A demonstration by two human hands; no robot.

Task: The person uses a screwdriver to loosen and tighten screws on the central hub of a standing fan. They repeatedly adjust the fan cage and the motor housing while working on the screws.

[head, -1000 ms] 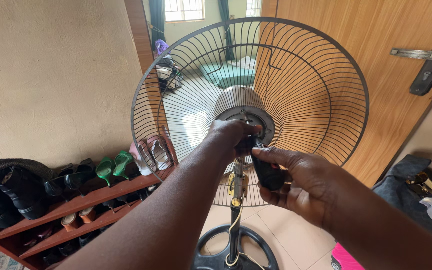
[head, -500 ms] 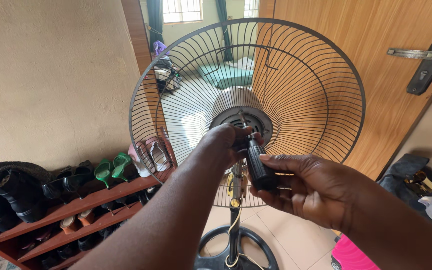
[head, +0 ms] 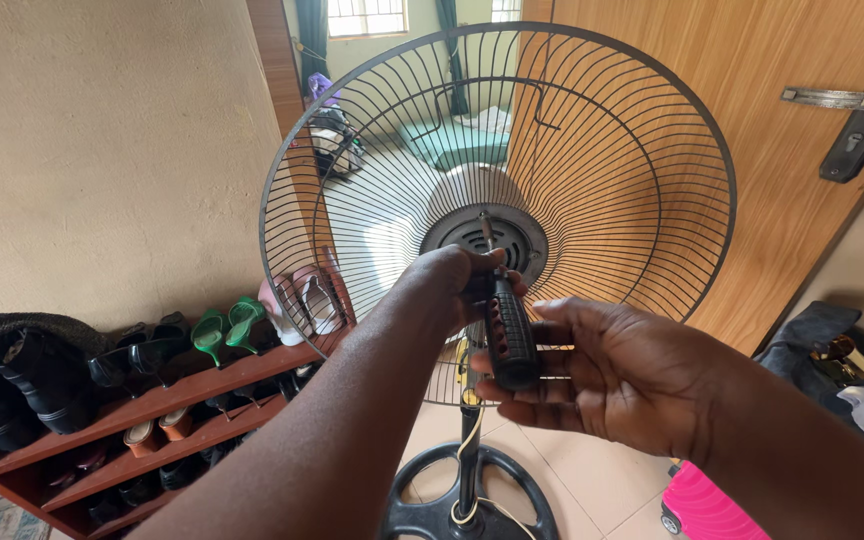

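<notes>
A standing fan with only its black rear wire guard (head: 652,180) fitted faces me, its round motor hub (head: 482,235) at the centre. My right hand (head: 612,375) grips the black handle of a screwdriver (head: 509,335), whose thin shaft points up at the hub. My left hand (head: 452,285) reaches in from the lower left and pinches the screwdriver near the top of its handle, just in front of the hub. The fan's pole and round black base (head: 467,495) stand below on the tiled floor.
A red-brown shoe rack (head: 182,400) full of shoes stands at the lower left against a beige wall. A wooden door (head: 802,180) with a dark handle is at the right. A pink suitcase (head: 707,500) and a dark bag (head: 822,345) lie at the lower right.
My right hand has turned and lifted the screwdriver so its shaft points at the hub. My left hand has slid from the hub onto the screwdriver.
</notes>
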